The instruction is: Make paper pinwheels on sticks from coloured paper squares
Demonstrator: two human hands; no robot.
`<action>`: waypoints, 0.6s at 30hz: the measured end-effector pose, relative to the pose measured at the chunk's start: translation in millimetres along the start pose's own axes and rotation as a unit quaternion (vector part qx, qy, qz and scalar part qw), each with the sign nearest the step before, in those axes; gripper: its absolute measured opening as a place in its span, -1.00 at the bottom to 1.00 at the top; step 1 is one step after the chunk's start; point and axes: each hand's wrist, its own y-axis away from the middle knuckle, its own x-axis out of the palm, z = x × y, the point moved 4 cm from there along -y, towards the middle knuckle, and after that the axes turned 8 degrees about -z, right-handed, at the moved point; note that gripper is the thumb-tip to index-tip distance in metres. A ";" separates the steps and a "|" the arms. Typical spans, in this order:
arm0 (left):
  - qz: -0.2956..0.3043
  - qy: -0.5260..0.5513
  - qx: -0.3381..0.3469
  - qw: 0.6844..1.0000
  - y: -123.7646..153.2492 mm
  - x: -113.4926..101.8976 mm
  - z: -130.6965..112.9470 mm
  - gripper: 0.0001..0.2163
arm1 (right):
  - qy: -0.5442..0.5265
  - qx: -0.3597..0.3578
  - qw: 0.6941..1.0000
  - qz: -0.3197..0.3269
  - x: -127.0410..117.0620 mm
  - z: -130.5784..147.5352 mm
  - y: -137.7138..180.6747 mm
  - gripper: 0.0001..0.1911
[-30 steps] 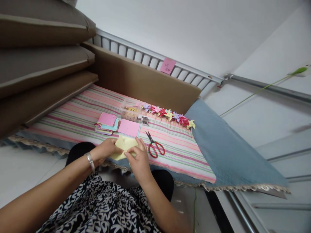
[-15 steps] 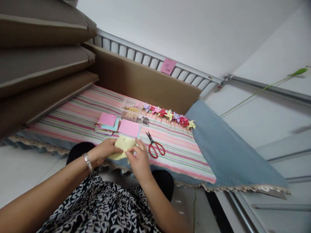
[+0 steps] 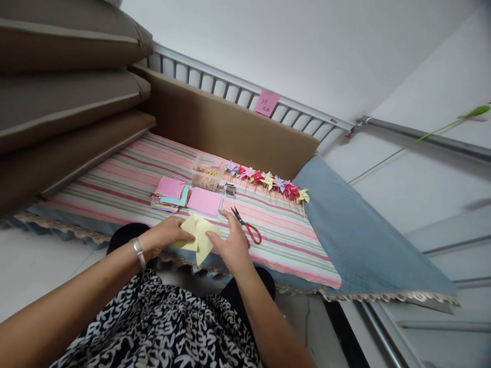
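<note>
My left hand (image 3: 169,237) pinches a pale yellow paper (image 3: 203,240) by its left side, just off the near edge of the striped cloth. Slits part the paper into several flaps, one pointing down. At its right, my right hand (image 3: 233,245) has thumb and fingers spread, the thumb against or just over a flap. Red-handled scissors (image 3: 249,229) lie beside the right hand, partly covered by it. A pink paper sheet (image 3: 205,202) tops a small pile beyond the hands, left of which sits a stack of coloured paper squares (image 3: 171,189).
A clear plastic box (image 3: 207,173) with sticks and small yellow items stands farther back. To its right, a row of coloured paper pinwheels (image 3: 268,181) lies on the striped cloth (image 3: 268,245). A brown board (image 3: 230,120) leans at the back; large cushions (image 3: 72,97) are piled left.
My right hand has moved slightly right and its fingers have spread from a pinch on the paper. The yellow paper's flaps have come apart, one now hanging downward.
</note>
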 end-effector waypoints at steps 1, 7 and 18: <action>0.022 -0.002 -0.006 1.000 0.3 1.1 0.1 -0.81 | -0.033 0.024 0.999 0.026 -2.0 -0.9 -5.1 -0.37; 0.078 -0.032 -0.008 0.996 2.8 10.6 -3.5 -0.77 | -0.234 0.211 0.916 0.247 16.3 -11.7 -9.3 -0.14; 0.080 -0.083 0.039 0.993 5.6 18.6 -16.2 -0.78 | -0.224 0.210 0.919 0.248 21.7 -16.4 -2.5 -0.11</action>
